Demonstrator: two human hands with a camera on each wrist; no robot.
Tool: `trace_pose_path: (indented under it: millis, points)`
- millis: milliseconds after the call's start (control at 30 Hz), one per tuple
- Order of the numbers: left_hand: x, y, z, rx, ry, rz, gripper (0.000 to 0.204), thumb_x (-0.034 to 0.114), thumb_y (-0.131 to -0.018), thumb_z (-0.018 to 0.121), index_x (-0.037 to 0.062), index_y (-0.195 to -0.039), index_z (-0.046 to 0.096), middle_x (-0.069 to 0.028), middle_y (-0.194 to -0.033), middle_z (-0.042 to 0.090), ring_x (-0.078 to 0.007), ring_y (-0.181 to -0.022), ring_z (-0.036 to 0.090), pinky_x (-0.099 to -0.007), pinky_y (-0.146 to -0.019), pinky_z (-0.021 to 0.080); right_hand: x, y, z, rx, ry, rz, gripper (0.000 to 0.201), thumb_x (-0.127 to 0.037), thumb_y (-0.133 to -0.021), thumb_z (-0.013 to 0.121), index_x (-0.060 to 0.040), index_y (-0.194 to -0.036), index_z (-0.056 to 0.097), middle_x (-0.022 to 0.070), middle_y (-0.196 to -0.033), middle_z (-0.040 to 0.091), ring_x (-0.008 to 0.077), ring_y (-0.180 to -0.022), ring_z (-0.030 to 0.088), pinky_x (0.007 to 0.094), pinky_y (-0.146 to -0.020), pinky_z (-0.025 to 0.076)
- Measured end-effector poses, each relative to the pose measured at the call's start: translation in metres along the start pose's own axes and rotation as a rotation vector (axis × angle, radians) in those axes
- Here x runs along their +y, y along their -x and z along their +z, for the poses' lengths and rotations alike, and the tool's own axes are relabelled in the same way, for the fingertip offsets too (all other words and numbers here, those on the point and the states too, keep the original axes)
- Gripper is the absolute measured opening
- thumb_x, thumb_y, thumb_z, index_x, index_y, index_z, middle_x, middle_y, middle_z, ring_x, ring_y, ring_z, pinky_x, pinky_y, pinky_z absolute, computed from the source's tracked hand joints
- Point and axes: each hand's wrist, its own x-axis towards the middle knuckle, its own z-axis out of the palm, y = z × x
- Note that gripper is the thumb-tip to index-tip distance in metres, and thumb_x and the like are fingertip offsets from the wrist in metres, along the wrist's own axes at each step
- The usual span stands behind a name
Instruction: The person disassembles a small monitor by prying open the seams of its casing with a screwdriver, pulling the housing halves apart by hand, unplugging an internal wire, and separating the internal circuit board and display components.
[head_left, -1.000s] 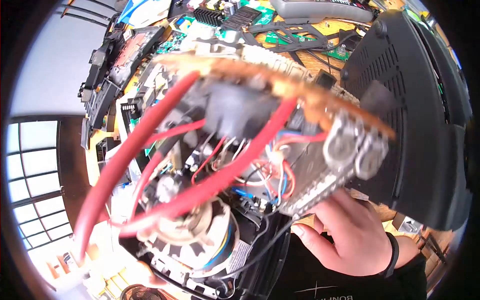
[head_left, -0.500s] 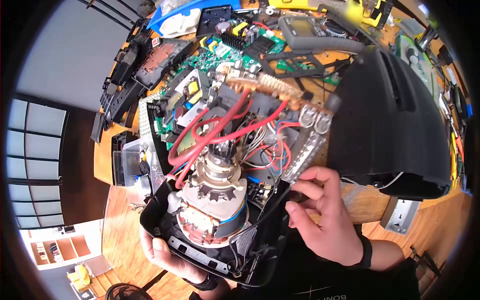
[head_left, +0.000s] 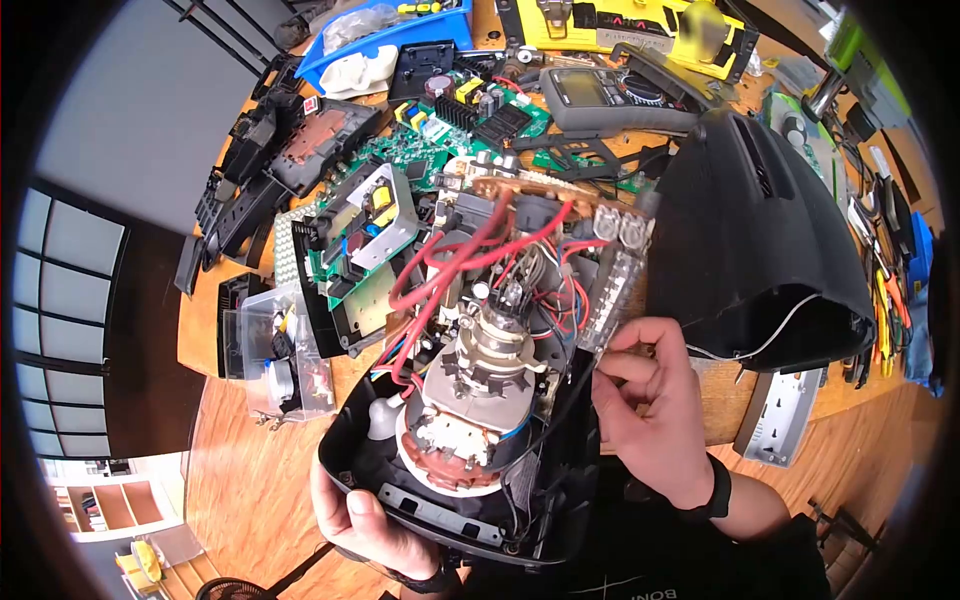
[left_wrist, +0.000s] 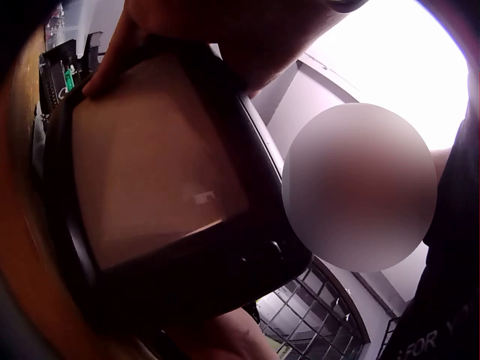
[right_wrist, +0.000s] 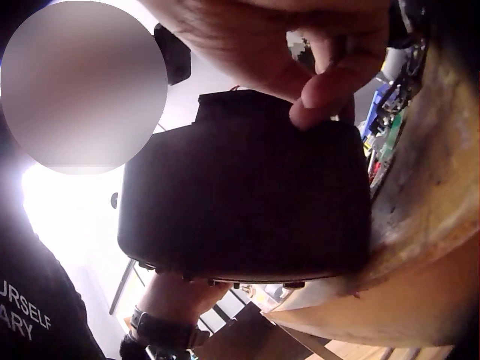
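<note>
- left hand point(head_left: 365, 515) grips opened black housing point(head_left: 545, 470) from below, fingers curled round its edge
- right hand point(head_left: 650, 405) pinches clear terminal strip point(head_left: 617, 290) beside red wires point(head_left: 450, 265)

The left hand point(head_left: 365, 520) grips from below at the near left, thumb up; the right hand point(head_left: 650, 400) pinches with curled fingers at right.

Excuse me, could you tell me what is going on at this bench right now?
A person is holding an opened device over a cluttered workbench. The left hand grips its black casing from below. The right hand pinches at the metal strip on its right edge. Red wires and a round motor lie exposed. A black cover sits beside it, with circuit boards behind.
</note>
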Motion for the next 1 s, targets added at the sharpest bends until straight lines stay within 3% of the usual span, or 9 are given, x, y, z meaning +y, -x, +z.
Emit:
trace_pose_path:
  millis: [167, 433, 500, 600, 767, 833, 867, 1000]
  points:
    - [-0.003, 0.003, 0.009, -0.021, 0.034, 0.026, 0.066, 0.039, -0.086, 0.069, -0.0136, -0.123, 0.055, -0.0273, -0.118, 0.064, -0.0322, -0.106, 0.065, -0.0442, -0.097, 0.050, -0.002, -0.003, -0.003, 0.094, 0.024, -0.120, 0.033, 0.002, -0.090, 0.062, -0.0032, -0.113, 0.040, 0.0056, -0.077, 0.069, 0.0066, -0.048, 0.052, 0.0231, -0.045, 0.037]
    - [-0.007, 0.001, 0.000, -0.049, -0.012, -0.036, 0.068, 0.043, -0.090, 0.060, -0.0144, -0.125, 0.052, -0.0299, -0.125, 0.059, -0.0346, -0.111, 0.063, -0.0472, -0.101, 0.047, 0.002, -0.001, 0.000, 0.144, -0.023, -0.128, 0.048, 0.000, -0.090, 0.063, -0.0012, -0.132, 0.040, 0.0052, -0.079, 0.071, 0.0079, -0.048, 0.055, 0.0237, -0.046, 0.039]
    - [-0.011, 0.001, -0.015, -0.031, -0.064, -0.130, 0.069, 0.045, -0.089, 0.060, -0.0138, -0.125, 0.053, -0.0289, -0.125, 0.060, -0.0342, -0.111, 0.063, -0.0469, -0.101, 0.047, 0.004, 0.000, -0.003, 0.113, 0.118, -0.155, 0.047, -0.001, -0.090, 0.063, -0.0007, -0.133, 0.045, 0.0067, -0.082, 0.072, 0.0095, -0.052, 0.059, 0.0237, -0.047, 0.042]
    - [-0.022, 0.001, -0.017, -0.003, 0.058, -0.082, 0.070, 0.046, -0.088, 0.061, -0.0125, -0.125, 0.053, -0.0264, -0.124, 0.061, -0.0318, -0.110, 0.063, -0.0450, -0.099, 0.048, 0.009, -0.002, -0.006, 0.067, 0.193, -0.211, 0.037, 0.000, -0.089, 0.064, -0.0001, -0.125, 0.052, 0.0082, -0.085, 0.072, 0.0115, -0.054, 0.062, 0.0241, -0.048, 0.045]
    - [-0.020, -0.001, -0.016, 0.004, -0.005, -0.097, 0.068, 0.047, -0.088, 0.060, -0.0108, -0.123, 0.054, -0.0233, -0.123, 0.062, -0.0292, -0.110, 0.062, -0.0445, -0.099, 0.047, 0.010, -0.003, -0.004, 0.075, 0.130, -0.211, 0.031, 0.000, -0.089, 0.063, -0.0010, -0.119, 0.054, 0.0086, -0.087, 0.072, 0.0131, -0.057, 0.064, 0.0247, -0.049, 0.047]
    - [-0.024, -0.001, -0.019, 0.102, 0.025, -0.086, 0.047, 0.045, -0.094, 0.057, 0.0136, -0.128, 0.051, -0.0028, -0.094, 0.061, -0.0075, -0.063, 0.058, -0.0210, -0.050, 0.050, 0.010, -0.005, -0.004, 0.078, 0.118, -0.225, 0.030, 0.000, -0.089, 0.063, -0.0011, -0.118, 0.054, 0.0085, -0.088, 0.071, 0.0135, -0.059, 0.064, 0.0249, -0.049, 0.047]
    - [-0.026, 0.001, -0.022, 0.150, 0.019, -0.093, 0.046, 0.045, -0.094, 0.057, 0.0167, -0.130, 0.050, -0.0017, -0.091, 0.059, -0.0072, -0.061, 0.058, -0.0214, -0.048, 0.050, 0.009, -0.005, -0.005, 0.064, 0.118, -0.219, 0.029, 0.000, -0.090, 0.062, -0.0014, -0.117, 0.054, 0.0084, -0.088, 0.071, 0.0136, -0.059, 0.064, 0.0250, -0.050, 0.047]
    - [-0.025, 0.002, -0.026, 0.163, 0.007, -0.116, 0.046, 0.046, -0.094, 0.057, 0.0141, -0.126, 0.051, -0.0010, -0.092, 0.059, -0.0078, -0.060, 0.058, -0.0211, -0.047, 0.050, 0.005, -0.005, -0.006, 0.004, 0.147, -0.186, 0.028, -0.002, -0.092, 0.060, -0.0017, -0.118, 0.050, 0.0093, -0.089, 0.070, 0.0161, -0.057, 0.063, 0.0268, -0.053, 0.049]
